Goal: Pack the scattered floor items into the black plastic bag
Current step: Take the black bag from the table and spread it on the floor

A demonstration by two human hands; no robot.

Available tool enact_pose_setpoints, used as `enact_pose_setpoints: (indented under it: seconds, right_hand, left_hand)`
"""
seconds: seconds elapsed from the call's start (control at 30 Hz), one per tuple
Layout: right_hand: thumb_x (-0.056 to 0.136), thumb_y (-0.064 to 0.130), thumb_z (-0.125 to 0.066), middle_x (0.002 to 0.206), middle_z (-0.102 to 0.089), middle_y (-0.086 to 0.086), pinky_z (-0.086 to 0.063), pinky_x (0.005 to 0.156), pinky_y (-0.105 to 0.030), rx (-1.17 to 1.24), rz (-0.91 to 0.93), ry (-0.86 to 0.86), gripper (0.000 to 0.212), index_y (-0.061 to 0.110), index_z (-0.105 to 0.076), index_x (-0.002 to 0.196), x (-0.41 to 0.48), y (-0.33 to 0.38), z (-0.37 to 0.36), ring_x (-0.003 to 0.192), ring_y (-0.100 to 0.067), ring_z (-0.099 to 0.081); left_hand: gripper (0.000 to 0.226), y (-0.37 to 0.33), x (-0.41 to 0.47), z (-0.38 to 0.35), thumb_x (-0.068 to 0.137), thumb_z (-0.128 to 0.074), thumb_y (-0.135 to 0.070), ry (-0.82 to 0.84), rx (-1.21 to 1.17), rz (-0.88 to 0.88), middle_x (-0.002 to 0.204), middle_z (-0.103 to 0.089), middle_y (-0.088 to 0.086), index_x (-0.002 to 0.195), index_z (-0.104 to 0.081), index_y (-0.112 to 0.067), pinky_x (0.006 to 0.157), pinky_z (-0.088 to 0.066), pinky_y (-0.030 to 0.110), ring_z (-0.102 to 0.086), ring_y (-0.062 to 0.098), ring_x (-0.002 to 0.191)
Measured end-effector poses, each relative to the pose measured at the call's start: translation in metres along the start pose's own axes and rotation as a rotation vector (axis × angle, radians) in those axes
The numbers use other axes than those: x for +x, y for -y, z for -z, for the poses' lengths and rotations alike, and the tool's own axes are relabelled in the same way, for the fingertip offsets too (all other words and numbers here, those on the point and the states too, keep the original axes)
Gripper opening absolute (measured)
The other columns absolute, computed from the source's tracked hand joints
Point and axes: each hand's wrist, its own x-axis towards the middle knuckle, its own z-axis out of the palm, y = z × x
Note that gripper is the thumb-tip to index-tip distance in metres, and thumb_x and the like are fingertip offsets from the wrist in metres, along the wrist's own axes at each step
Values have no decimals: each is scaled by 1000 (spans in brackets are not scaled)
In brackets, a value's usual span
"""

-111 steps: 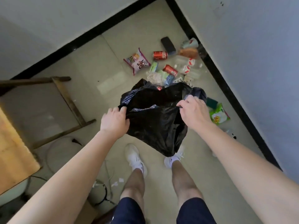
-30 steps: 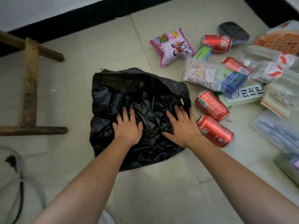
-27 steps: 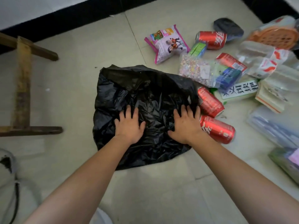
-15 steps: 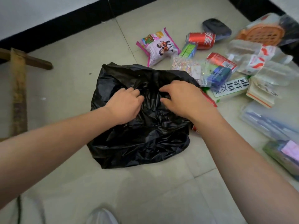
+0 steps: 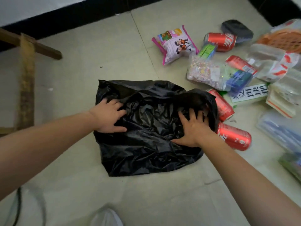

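The black plastic bag point(image 5: 146, 144) lies crumpled and flat on the tiled floor. My left hand point(image 5: 109, 116) presses on its left part with fingers spread. My right hand point(image 5: 193, 129) rests on its right part, fingers apart, fingertips tucked under a raised fold of the bag. Scattered items lie to the right: two red cans point(image 5: 223, 106) point(image 5: 234, 137) touching the bag's edge, a third red can point(image 5: 219, 41) farther back, a pink snack packet point(image 5: 175, 44), a clear pouch of beads point(image 5: 203, 72), a blue box point(image 5: 237, 79) and a white labelled pack point(image 5: 249, 93).
A wooden frame point(image 5: 26, 79) lies on the floor at the left. A black baseboard point(image 5: 81, 15) runs along the far wall. Clear plastic bags point(image 5: 273, 66) and an orange basket point(image 5: 283, 38) crowd the right edge. A cable point(image 5: 17, 207) and my shoe point(image 5: 105, 217) are at the bottom.
Half a second ago both hands were bunched on the bag's upper middle. They have moved apart and now lie spread on its left and right parts. The bag's right edge has lifted.
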Motion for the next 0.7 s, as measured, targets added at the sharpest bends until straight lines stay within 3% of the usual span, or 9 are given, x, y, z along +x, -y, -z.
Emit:
enact_pose_setpoints:
  seconds: [0.07, 0.13, 0.2, 0.23, 0.37, 0.43, 0.53, 0.6, 0.7]
  right_hand:
    - [78, 77, -58, 155, -32, -17, -33, 114, -51, 21, 131, -136, 100, 23, -26, 155, -1, 11, 18, 141, -40, -34]
    - [90, 58, -59, 138, -55, -7, -48, 99, -42, 133, 385, -445, 63, 24, -51, 143, 0, 23, 34, 126, -30, -53]
    - [94, 40, -60, 131, -61, -7, -47, 99, -44, 140, 550, -781, 39, 23, -65, 129, 8, 32, 42, 125, -31, -54]
    - [95, 38, -58, 135, -59, -9, -41, 106, -48, 86, 555, -841, 36, 24, -67, 127, 15, 35, 44, 132, -34, -49]
    - [100, 59, -33, 165, -19, -10, -2, 119, -60, -168, 249, -453, 64, 29, -28, 156, 42, 23, 32, 153, -36, -4]
    - [96, 70, -24, 167, -13, -10, -2, 119, -57, -133, 121, -348, 77, 27, -15, 160, 53, 8, 27, 153, -35, 0]
    - [87, 82, -13, 164, -18, -18, -3, 122, -48, -95, -25, -286, 94, 22, -19, 159, 60, -13, 31, 152, -37, -6]
    - [84, 85, -9, 162, -20, -21, -3, 122, -45, -128, -90, -279, 101, 19, -21, 159, 62, -23, 38, 151, -37, -10]
    - [84, 85, -11, 162, -20, -20, -8, 121, -44, -197, -115, -260, 100, 19, -17, 159, 65, -30, 43, 151, -35, -13]
  left_hand:
    - [76, 1, -2, -7, 87, -32, -77, -224, 14, -75, 154, -34, 8, 143, -41, -26, 113, -29, 46, -24, 28, 145]
    - [67, -2, 1, -8, 85, -42, -72, -361, 14, -162, 150, -40, 7, 132, -50, -25, 111, -31, 46, -28, 29, 143]
    - [63, -7, 6, -4, 84, -50, -66, -319, 16, -211, 146, -45, 3, 133, -48, -25, 112, -25, 49, -29, 27, 143]
    - [64, -10, 9, 0, 85, -53, -63, -241, 9, -214, 141, -50, 1, 136, -44, -26, 113, -21, 51, -33, 25, 140]
    - [48, -16, 13, 13, 92, -52, -49, -23, 3, -221, 119, -63, 0, 133, -45, -25, 113, -22, 49, -53, 24, 118]
    - [31, -17, 11, 7, 94, -50, -43, -199, -3, -274, 107, -63, 0, 117, -57, -24, 106, -33, 42, -57, 24, 107]
    - [23, -19, 6, 3, 95, -53, -34, -644, -95, -325, 87, -59, 4, 95, -63, -15, 82, -43, 34, -60, 27, 86]
    - [27, -21, 2, 12, 95, -56, -37, -836, -113, -288, 82, -56, 5, 88, -64, -12, 67, -40, 35, -57, 26, 77]
    - [34, -17, -5, 23, 96, -56, -42, -987, -141, -205, 80, -54, 7, 88, -67, -10, 68, -35, 37, -51, 27, 74]
